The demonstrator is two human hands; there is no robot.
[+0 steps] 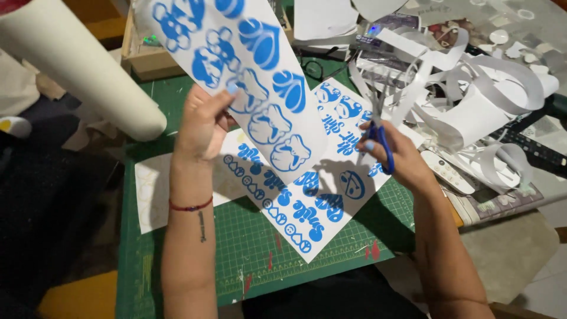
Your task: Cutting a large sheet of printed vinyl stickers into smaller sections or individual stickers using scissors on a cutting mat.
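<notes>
My left hand (204,121) holds up a long white sheet (248,65) printed with blue cartoon shapes, gripping its left edge. My right hand (393,155) grips blue-handled scissors (378,127), blades pointing up and away beside the sheet's right edge. Under both hands a second white sheet (319,201) with blue shapes and lettering lies flat on the green cutting mat (248,248).
A thick cream roll (77,65) slants in from the upper left. Curled white paper strips (478,100) pile up at the right, with a white remote (449,171) and a dark remote (531,147). A wooden tray (147,59) and black glasses (316,68) sit behind.
</notes>
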